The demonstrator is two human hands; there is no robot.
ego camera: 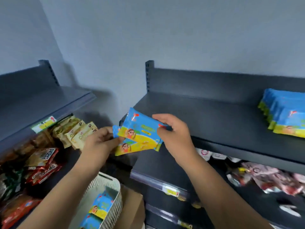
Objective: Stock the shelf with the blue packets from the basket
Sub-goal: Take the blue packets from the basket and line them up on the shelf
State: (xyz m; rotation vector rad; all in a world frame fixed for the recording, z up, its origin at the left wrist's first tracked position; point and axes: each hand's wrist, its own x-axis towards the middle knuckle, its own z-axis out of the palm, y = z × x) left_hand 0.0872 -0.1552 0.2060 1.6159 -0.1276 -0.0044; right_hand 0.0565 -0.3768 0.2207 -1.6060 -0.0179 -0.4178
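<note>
Before the dark shelf (206, 116), right hand (175, 134) pinching upper blue packet (142, 129), left hand (99, 142) gripping lower blue packet (127, 148)

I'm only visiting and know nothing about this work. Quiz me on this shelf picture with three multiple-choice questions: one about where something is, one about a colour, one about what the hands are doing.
1. Where does the stack of stocked packets lie?
A. on the floor
B. at the right end of the dark shelf
C. inside a cardboard box

2. What colour is the basket?
A. red
B. black
C. white

3. What are the hands doing?
A. both hang empty
B. the left hand holds the lower packet, and the right hand holds the upper packet
C. both press flat on the shelf

Answers:
1. B: the stack rests on the shelf by the picture's right edge.
2. C: its lattice wall is white.
3. B: fingers curl round a packet in each hand.
</note>
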